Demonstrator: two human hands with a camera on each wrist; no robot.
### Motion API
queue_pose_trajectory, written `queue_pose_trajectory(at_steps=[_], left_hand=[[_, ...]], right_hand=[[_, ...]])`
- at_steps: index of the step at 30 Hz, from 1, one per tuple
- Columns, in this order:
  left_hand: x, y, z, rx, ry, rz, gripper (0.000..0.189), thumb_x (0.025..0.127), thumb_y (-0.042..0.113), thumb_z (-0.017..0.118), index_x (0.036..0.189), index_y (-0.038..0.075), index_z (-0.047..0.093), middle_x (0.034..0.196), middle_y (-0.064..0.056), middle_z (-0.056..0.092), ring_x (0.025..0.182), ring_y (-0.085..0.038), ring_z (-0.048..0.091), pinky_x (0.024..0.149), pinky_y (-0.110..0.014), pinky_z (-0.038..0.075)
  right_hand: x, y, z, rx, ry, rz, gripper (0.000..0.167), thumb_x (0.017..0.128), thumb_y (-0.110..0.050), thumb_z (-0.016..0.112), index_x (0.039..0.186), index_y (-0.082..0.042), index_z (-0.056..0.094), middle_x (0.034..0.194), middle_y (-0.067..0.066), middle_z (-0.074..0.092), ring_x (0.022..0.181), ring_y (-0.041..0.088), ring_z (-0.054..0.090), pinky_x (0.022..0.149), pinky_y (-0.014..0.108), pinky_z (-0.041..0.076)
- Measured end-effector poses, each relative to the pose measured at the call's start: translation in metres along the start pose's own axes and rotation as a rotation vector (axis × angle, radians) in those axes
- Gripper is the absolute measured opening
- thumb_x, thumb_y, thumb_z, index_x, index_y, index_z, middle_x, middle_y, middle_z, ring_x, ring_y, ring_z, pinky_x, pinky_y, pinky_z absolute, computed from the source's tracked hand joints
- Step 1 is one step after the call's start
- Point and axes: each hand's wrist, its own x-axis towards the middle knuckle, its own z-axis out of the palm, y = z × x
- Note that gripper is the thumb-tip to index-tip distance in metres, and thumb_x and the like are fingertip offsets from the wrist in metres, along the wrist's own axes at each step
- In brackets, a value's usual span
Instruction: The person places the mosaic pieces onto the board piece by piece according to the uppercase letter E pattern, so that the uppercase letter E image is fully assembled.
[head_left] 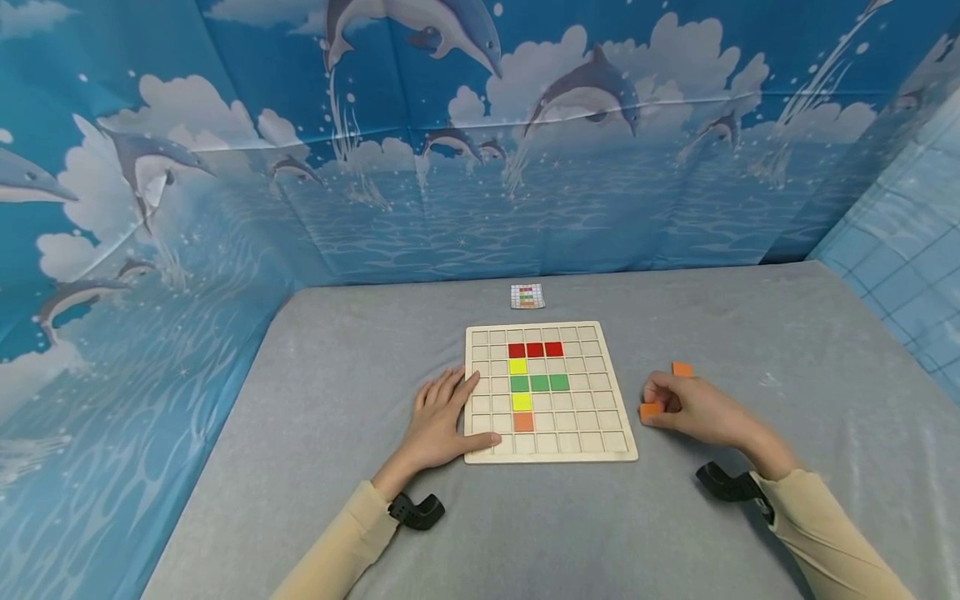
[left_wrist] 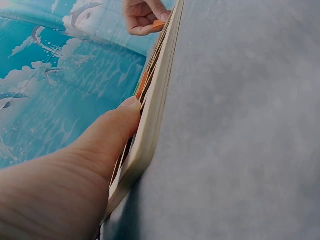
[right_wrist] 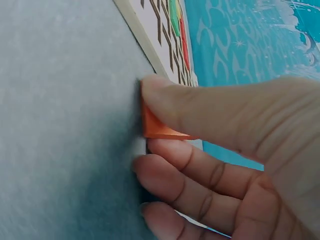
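My right hand (head_left: 693, 408) pinches an orange square tile (right_wrist: 157, 126) between thumb and fingers, just right of a wooden grid board (head_left: 626, 446). A second orange tile (head_left: 682, 368) lies on the table behind that hand. My left hand (head_left: 438, 425) rests on the board's left edge with fingers spread, the thumb (left_wrist: 112, 127) lying over the near left corner. Set in the board are red tiles (head_left: 535, 350) in a row, a green row (head_left: 539, 383), two yellow tiles (head_left: 518, 366) and one orange tile (head_left: 523, 422).
A small card (head_left: 527, 296) with a coloured grid pattern lies behind the board. The table is covered in grey cloth (head_left: 360, 350). A blue curtain with dolphins (head_left: 465, 208) hangs at the back and left. Each wrist wears a black strap mount (head_left: 420, 512).
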Motion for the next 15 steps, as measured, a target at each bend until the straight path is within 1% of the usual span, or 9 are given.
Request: queue_pose_trajectory(at_steps=[6,11,15], left_hand=[[0.000,0.001,0.000,-0.002,0.008,0.002,0.096,0.078,0.064,0.064,0.152,0.016,0.025,0.155,-0.010,0.018,0.142,-0.029,0.008,0.108,-0.050,0.004],[-0.001,0.002,-0.001,-0.012,0.025,0.018,0.096,0.078,0.063,0.064,0.151,0.014,0.027,0.154,-0.012,0.020,0.141,-0.031,0.010,0.107,-0.053,0.005],[-0.001,0.001,-0.001,-0.011,0.017,0.016,0.096,0.078,0.063,0.064,0.151,0.014,0.027,0.155,-0.012,0.019,0.142,-0.030,0.009,0.107,-0.052,0.005]], right_hand=[[0.001,-0.004,0.006,-0.015,0.070,-0.019,0.023,0.083,-0.014,0.075,0.085,-0.014,0.052,0.068,-0.006,0.049,0.057,0.008,0.044,0.052,0.026,0.037],[0.002,-0.011,0.009,-0.048,0.124,-0.022,0.022,0.084,-0.013,0.074,0.083,-0.013,0.053,0.066,-0.006,0.049,0.056,0.008,0.043,0.051,0.026,0.036],[0.005,-0.016,0.010,-0.072,0.185,-0.029,0.020,0.083,-0.008,0.074,0.084,-0.011,0.054,0.069,-0.005,0.050,0.058,0.009,0.044,0.051,0.027,0.038]])
